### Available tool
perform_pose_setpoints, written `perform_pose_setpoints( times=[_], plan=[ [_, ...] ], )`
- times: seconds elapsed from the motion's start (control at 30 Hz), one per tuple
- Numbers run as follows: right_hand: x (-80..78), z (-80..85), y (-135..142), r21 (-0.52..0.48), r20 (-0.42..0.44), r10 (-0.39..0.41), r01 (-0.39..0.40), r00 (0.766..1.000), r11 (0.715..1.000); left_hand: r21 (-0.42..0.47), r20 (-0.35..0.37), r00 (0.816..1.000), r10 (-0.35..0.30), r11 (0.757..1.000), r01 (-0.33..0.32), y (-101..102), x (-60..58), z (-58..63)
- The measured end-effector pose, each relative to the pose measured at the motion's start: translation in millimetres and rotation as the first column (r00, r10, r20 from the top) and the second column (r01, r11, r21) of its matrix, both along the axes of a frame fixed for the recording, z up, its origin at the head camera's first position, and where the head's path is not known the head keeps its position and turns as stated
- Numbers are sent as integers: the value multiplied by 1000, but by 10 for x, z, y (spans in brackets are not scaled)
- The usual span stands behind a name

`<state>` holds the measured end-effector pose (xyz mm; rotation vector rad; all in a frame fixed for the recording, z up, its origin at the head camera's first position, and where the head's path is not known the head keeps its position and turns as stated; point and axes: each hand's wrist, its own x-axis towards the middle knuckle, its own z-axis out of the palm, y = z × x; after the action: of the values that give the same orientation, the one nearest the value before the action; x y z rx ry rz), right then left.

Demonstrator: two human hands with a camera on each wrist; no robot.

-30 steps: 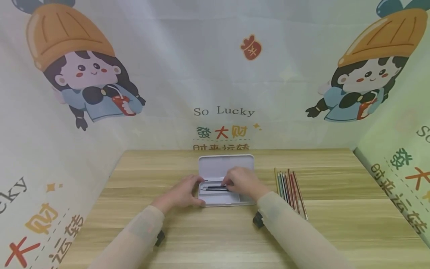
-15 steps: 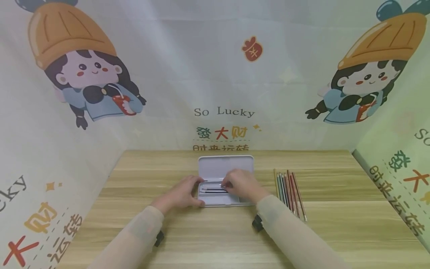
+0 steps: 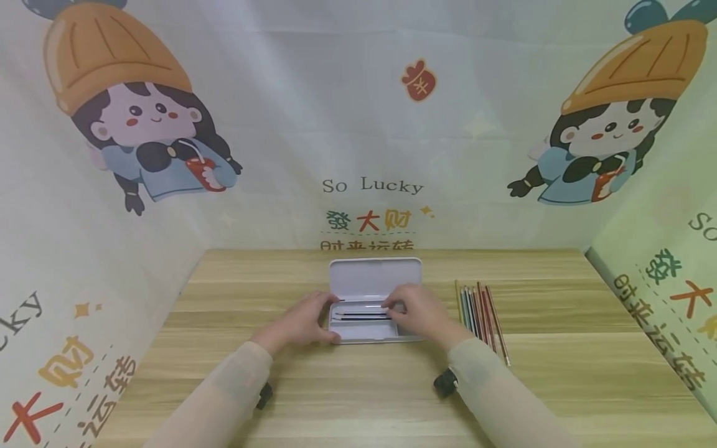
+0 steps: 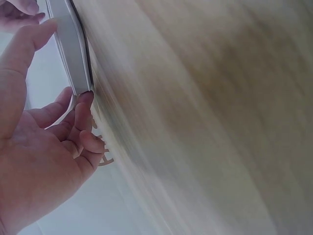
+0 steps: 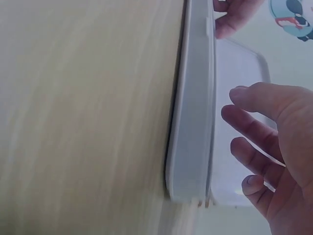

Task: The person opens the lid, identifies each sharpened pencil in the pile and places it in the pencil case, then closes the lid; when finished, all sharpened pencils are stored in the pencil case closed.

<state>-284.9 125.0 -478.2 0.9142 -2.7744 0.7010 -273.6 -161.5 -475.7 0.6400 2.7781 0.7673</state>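
A white pencil case (image 3: 375, 278) stands with its lid raised at the middle of the table. A few dark pencils (image 3: 361, 316) lie side by side in its rear compartment, points to the left. At the case's left end, my left hand (image 3: 305, 320) grips it, thumb at the front corner and fingers round the back corner. Over the right half hovers my right hand (image 3: 417, 311), hiding the pencils' right ends. In the right wrist view this hand's fingers (image 5: 254, 156) curve loosely, and nothing shows between them and the thumb.
Several coloured pencils (image 3: 484, 317) lie in a loose row on the wooden table (image 3: 347, 392), right of the case and beside the right forearm. A printed cloth (image 3: 280, 112) hangs behind the table and along both sides.
My right hand has let go of a dark pencil and shifted slightly right. The dark pencils now lie closer to parallel in the case. The left hand keeps its place.
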Motion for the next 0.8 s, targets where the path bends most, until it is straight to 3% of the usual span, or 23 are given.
perform_pose_setpoints(
  times=[0.2, 0.33, 0.5, 0.8],
  plan=[
    [135, -1, 252, 19, -1, -46, 46, 999, 999, -18, -4, 1000, 0, 1000, 0, 12, -1, -26],
    [228, 7, 440, 37, 42, -124, 123, 991, 992, -18, 2, 1000, 7, 1000, -7, 20, -2, -25],
    [276, 47, 651, 49, 37, -204, 202, 978, 978, -6, 1, 1000, 18, 1000, -18, 19, -2, -13],
    [314, 54, 994, 11, 33, -207, 207, 978, 978, -3, 1, 1000, 18, 1000, -18, 12, -22, -22]
  ],
)
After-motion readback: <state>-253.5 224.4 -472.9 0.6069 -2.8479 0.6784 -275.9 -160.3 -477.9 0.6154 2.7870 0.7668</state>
